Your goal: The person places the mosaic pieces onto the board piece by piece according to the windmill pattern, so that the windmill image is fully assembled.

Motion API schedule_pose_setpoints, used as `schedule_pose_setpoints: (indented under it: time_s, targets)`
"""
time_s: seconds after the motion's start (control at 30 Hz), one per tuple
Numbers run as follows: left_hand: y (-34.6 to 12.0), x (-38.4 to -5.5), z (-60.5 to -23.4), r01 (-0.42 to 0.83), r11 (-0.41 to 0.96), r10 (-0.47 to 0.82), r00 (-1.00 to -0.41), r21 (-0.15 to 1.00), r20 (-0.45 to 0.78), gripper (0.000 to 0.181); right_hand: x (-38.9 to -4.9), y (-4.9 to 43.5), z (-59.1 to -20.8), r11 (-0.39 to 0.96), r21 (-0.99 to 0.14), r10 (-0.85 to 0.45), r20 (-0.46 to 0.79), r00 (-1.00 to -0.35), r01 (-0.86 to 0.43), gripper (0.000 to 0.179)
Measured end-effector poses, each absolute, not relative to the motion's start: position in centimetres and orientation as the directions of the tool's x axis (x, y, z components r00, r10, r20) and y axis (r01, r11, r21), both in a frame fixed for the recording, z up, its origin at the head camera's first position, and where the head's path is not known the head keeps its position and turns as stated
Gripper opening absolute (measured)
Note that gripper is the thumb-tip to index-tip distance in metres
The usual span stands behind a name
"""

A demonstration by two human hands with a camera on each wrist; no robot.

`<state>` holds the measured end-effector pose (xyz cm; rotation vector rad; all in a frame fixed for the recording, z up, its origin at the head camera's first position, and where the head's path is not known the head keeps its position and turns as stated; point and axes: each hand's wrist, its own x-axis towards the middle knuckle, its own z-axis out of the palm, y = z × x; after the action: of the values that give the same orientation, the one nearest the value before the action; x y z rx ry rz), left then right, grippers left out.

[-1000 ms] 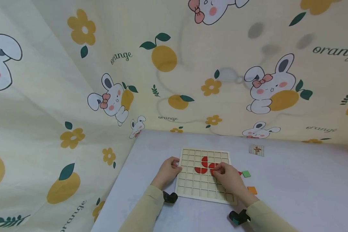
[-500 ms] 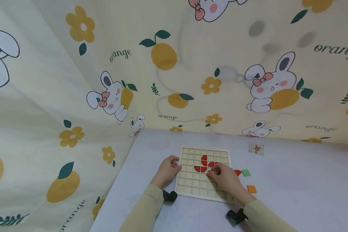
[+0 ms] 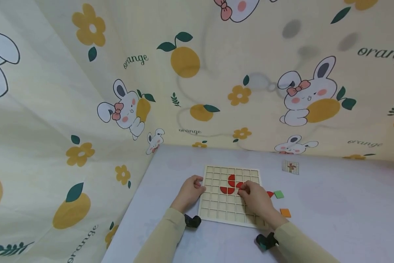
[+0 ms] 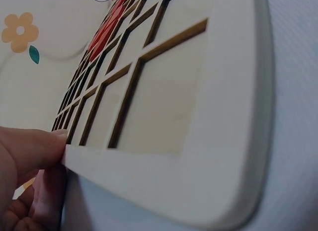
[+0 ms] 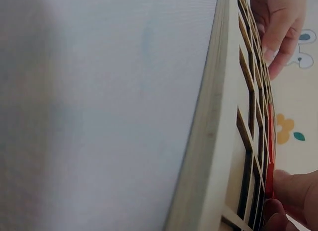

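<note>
Right grip (image 3: 256, 200) pinches red piece (image 5: 270, 182), left grip (image 3: 189, 191) holds board (image 3: 222, 206); pale tabletop (image 3: 341, 204), rabbit-print backdrop (image 3: 134, 25).

From the head we look forward and down at a gridded, pale wooden board (image 3: 231, 201), lower centre; both wrist views share it, close up.

Only "orange", script print on the cloth backdrop (image 3: 216, 86), head view. Five spots: upper left, tilted; lower left, steeply slanted; centre, low; right, low, faint; upper right, cut by frame edge.
</note>
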<state>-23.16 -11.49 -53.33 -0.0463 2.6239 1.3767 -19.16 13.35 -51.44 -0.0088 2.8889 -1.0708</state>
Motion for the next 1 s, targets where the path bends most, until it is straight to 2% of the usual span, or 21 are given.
schedule_pose_setpoints:
  time_s: [0.27,0.5,0.7,0.83,1.0]
  targets:
    - [-11.6,-23.1,-53.6,-0.105,0.569,0.065,-0.983,0.816,-0.172,0.036,-19.4,12.9,-52.2,0.806,-0.588,-0.073,0.013,-0.997,-0.067,0.004]
    - [-11.5,-22.9,-53.6,-0.123,0.566,0.062,-0.980,0.815,-0.191,0.036,-18.9,13.4,-51.3,0.769,-0.637,-0.100,-0.035,-0.994,-0.055,0.008]
    - [-11.5,-23.2,-53.3,-0.106,0.572,0.056,-0.984,0.814,-0.168,0.036,-19.4,16.9,-49.8,0.750,-0.660,-0.119,-0.081,-0.990,-0.036,0.022]
    - [-11.6,-23.2,-53.3,-0.116,0.569,0.061,-0.981,0.814,-0.182,0.036,-19.4,19.9,-49.5,0.799,-0.601,-0.114,-0.130,-0.985,-0.013,0.030]
    - [-11.6,-23.2,-53.4,-0.107,0.575,0.062,-0.983,0.811,-0.174,0.036,-19.4,22.3,-50.1,0.849,-0.526,-0.155,-0.160,-0.975,-0.048,0.032]
